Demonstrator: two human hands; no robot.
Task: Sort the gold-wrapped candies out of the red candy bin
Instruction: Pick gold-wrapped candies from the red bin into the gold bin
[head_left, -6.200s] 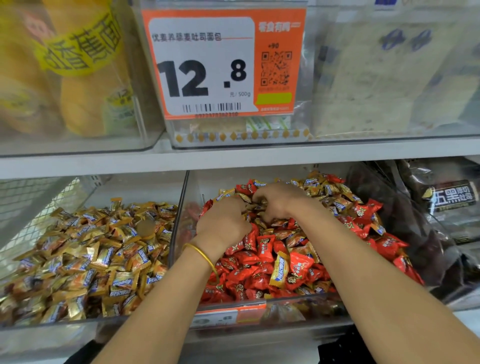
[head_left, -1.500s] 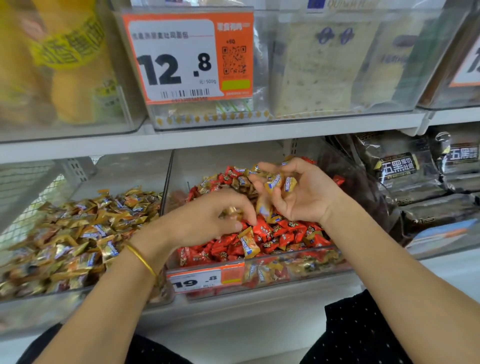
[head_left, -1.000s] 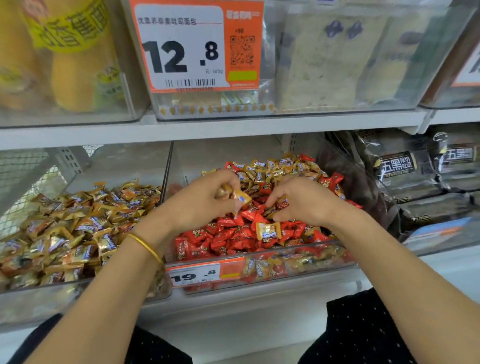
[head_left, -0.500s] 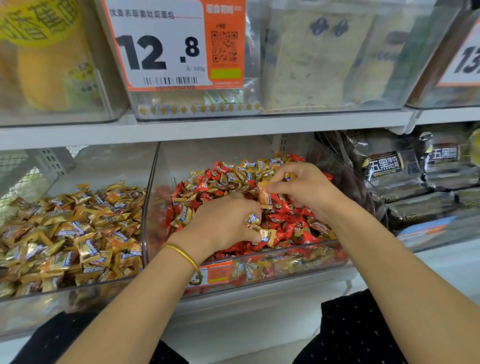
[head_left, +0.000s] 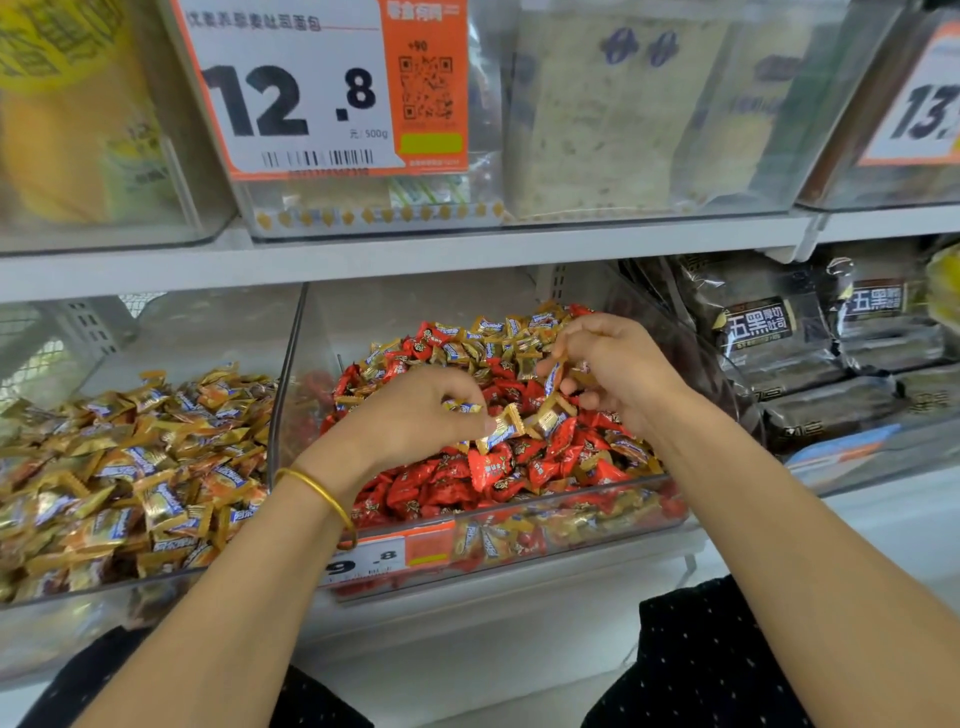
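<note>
The fingers of my left hand (head_left: 415, 415) curl, pinching gold-wrapped candies (head_left: 501, 427) against the thumb; my right hand (head_left: 623, 374), at two o'clock, pinches a few more. A moment ago the left lay palm-down in the heap; now both are raised over the red candy bin (head_left: 571, 512). I judge the gold bin (head_left: 156, 579) at nine o'clock comes next; many strays remain at twelve.

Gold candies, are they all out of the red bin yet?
Not yet. The left bin already holds a gold pile. The left hand and right hand each pinch gold-wrapped candies. Many more lie at the back of the red candy bin.
</note>
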